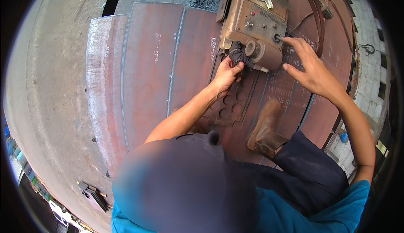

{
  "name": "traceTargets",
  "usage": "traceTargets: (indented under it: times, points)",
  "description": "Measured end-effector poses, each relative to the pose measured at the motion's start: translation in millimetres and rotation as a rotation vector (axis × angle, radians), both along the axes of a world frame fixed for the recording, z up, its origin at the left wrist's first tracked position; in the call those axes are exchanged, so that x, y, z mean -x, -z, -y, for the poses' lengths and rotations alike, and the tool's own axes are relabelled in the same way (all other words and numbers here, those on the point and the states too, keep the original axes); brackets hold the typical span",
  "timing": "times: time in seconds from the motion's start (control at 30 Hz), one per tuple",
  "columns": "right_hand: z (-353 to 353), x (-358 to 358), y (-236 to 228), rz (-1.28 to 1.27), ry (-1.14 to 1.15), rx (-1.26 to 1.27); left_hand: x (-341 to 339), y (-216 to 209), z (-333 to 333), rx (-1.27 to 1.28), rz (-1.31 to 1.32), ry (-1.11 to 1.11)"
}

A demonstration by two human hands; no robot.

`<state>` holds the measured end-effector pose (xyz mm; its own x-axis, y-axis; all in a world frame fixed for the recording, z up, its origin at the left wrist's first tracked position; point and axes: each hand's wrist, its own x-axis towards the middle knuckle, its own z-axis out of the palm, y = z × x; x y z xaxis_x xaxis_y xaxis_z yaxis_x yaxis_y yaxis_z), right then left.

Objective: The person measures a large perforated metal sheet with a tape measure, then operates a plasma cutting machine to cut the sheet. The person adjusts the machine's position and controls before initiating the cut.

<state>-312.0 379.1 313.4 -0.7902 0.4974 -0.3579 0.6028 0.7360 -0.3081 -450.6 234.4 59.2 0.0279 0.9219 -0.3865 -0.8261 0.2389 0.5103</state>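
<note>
A worn tan metal machine (256, 16) with a control panel stands on the steel plates in front of me. From its near end sticks out a rusty brown cylinder (268, 56). Beside that cylinder is a black wrapped bundle (239, 53), and my left hand (226, 75) is closed on its lower side with thumb and fingers. Part of the grip is hidden under the bundle. My right hand (309, 69) is open, thumb apart and fingers stretched, its fingertips at a black knob (277, 37) on the panel's right corner; whether they touch it I cannot tell.
Under the machine runs a track (227, 104) with round holes. Large reddish steel plates (151, 64) with narrow gaps lie around it. My brown boot (265, 127) rests on a plate. Hoses (313, 14) hang at the machine's right; dark flat pieces (93, 197) lie at lower left.
</note>
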Motion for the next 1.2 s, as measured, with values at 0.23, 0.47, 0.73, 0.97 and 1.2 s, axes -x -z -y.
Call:
traceTargets:
  times: [0.23,0.47,0.73,0.97,1.2]
  points:
    - [59,43,110,0.140,0.300,-0.248,-4,-12,0,0.145,-0.071,0.034]
    - [58,45,125,-0.024,0.370,-0.270,-5,-4,-6,0.022,-0.111,-0.096]
    - [51,47,129,-0.029,0.379,-0.331,-3,-8,-14,0.042,-0.080,-0.073]
    - [55,47,127,-0.026,0.374,-0.322,-7,-7,-8,0.103,-0.063,-0.054]
    - [58,48,126,-0.022,0.371,-0.326,-10,1,-7,0.041,-0.048,-0.094]
